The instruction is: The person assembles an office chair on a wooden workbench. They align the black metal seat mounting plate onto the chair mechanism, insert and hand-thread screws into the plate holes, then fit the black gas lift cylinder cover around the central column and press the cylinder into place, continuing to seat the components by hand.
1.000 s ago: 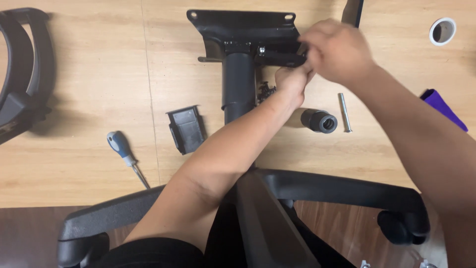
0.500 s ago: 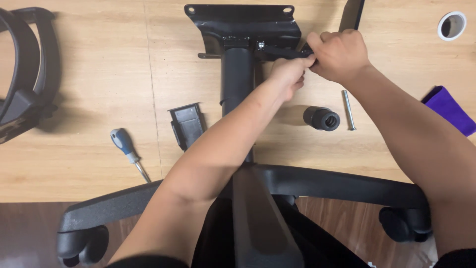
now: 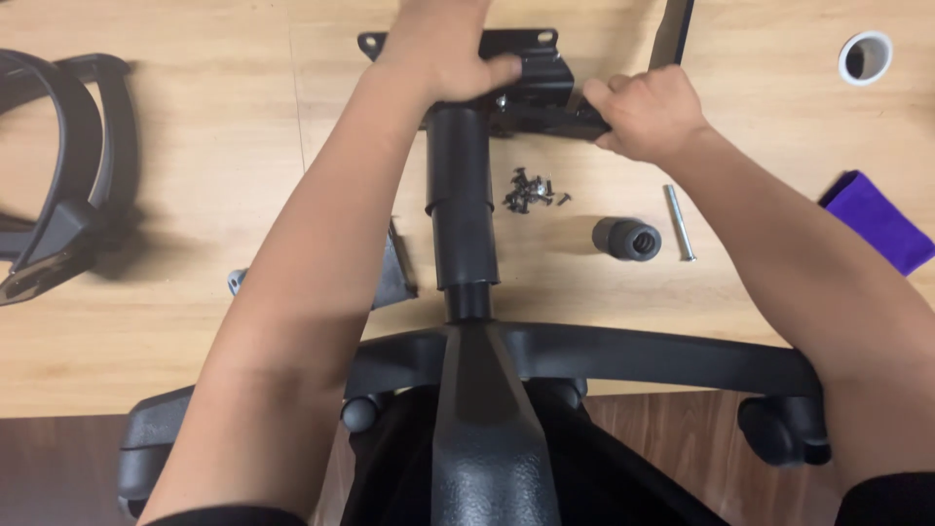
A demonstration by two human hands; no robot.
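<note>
From the head camera, the left hand (image 3: 443,54) lies flat over the black metal seat plate (image 3: 536,58), fingers pressed together and curled down on its top, thumb stretched toward the right. The right hand (image 3: 648,112) is closed in a fist around the plate's side lever (image 3: 545,119), fingers wrapped tight. The plate sits on the upper end of the gas lift column (image 3: 461,200), which stands in the hub of the star-shaped chair base (image 3: 623,356); one caster (image 3: 784,429) shows at the end of a leg.

On the wooden floor (image 3: 214,321), a small heap of black screws (image 3: 531,188) lies just beside the column, with a black round knob (image 3: 628,239) and a long silver bolt (image 3: 679,222) near it. A curved black armrest (image 3: 58,175) lies well apart at the left, a purple cloth (image 3: 877,219) and a tape roll (image 3: 865,56) at the right.

As a judgement: base, column and plate appear joined, while the loose screws, knob, bolt and armrest suggest much assembly remains.
</note>
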